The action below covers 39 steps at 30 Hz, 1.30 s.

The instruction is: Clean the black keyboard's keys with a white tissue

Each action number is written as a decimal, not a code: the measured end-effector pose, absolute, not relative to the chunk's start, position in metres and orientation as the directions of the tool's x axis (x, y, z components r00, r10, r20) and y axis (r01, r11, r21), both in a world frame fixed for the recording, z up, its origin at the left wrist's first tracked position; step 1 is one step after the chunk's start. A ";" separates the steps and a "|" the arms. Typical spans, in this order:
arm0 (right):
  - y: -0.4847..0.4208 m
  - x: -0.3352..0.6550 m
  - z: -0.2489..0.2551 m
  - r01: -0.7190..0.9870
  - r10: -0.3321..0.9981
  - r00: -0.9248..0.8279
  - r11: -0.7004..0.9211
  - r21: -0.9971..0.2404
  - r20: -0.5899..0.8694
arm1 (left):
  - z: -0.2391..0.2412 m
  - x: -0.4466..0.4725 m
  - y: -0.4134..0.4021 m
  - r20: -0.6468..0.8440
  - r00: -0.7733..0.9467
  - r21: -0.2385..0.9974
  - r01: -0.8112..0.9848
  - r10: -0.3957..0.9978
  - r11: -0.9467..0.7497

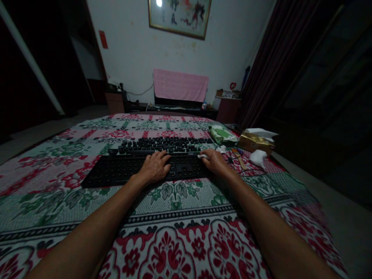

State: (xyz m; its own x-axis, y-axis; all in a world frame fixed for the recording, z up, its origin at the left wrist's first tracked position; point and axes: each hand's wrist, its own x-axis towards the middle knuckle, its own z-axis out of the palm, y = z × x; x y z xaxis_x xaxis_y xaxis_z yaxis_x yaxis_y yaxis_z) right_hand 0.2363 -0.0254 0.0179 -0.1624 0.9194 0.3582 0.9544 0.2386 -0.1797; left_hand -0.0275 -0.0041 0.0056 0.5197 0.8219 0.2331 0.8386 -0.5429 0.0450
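A patterned cloth (171,221) is spread beneath a black keyboard (112,170), its switches exposed. The left hand (155,166) is laid on it, right of its middle, fingers loosely spread and nothing seen gripped. Near the far right corner, a white wad (203,156) is pinched in the curled right hand (214,161). Just beyond, keycaps (167,144) are strewn in a band; to their right, a gold box (252,144) and green packet (222,134) are seen. Farther back, a pink towel (180,84) is draped below a framed picture (181,18)
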 end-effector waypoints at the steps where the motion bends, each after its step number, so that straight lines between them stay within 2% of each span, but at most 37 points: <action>1: -0.025 0.236 0.017 0.952 0.915 -0.151 0.237 -0.195 0.375 | 0.005 -0.027 -0.004 0.239 0.520 0.045 0.838 0.820 -0.544; 5: -0.023 0.233 0.014 0.945 0.901 -0.155 0.255 -0.205 0.404 | 0.006 -0.028 -0.005 0.241 0.519 0.049 0.837 0.820 -0.545; 11: -0.019 0.230 0.007 0.977 0.925 -0.151 0.193 -0.089 0.350 | 0.006 -0.028 -0.005 0.238 0.529 0.037 0.833 0.815 -0.551; 16: -0.024 0.225 0.016 0.981 0.938 -0.157 0.183 -0.057 0.309 | 0.004 -0.028 -0.004 0.240 0.527 0.039 0.834 0.816 -0.550; 19: -0.028 0.224 0.025 0.978 0.953 -0.144 0.178 -0.107 0.268 | 0.005 -0.028 -0.005 0.248 0.525 0.038 0.835 0.814 -0.549; 22: -0.029 0.227 0.028 0.955 0.958 -0.154 0.208 -0.212 0.244 | 0.005 -0.027 -0.005 0.245 0.528 0.035 0.833 0.813 -0.552; 25: -0.026 0.230 0.022 0.931 0.947 -0.082 0.183 -0.314 0.309 | 0.005 -0.027 -0.004 0.250 0.529 0.031 0.833 0.811 -0.553; 28: -0.023 0.231 0.014 0.925 0.925 -0.011 0.154 -0.348 0.379 | 0.005 -0.027 -0.005 0.257 0.528 0.032 0.833 0.810 -0.553; 34: -0.022 0.226 0.009 0.966 0.925 -0.122 0.193 -0.169 0.359 | 0.005 -0.027 -0.006 0.259 0.515 0.050 0.838 0.817 -0.544; 39: -0.027 0.219 0.010 0.993 0.940 -0.063 0.093 -0.074 0.336 | 0.004 -0.027 -0.005 0.259 0.512 0.057 0.838 0.819 -0.542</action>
State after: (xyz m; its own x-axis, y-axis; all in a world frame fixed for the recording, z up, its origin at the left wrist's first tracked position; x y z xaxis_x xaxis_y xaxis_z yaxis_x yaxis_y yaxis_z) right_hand 0.2186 -0.0272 0.0100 -0.0628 0.9398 0.3360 0.9929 0.0929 -0.0742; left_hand -0.0269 -0.0055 0.0038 0.5122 0.8188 0.2595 0.8381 -0.5425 0.0574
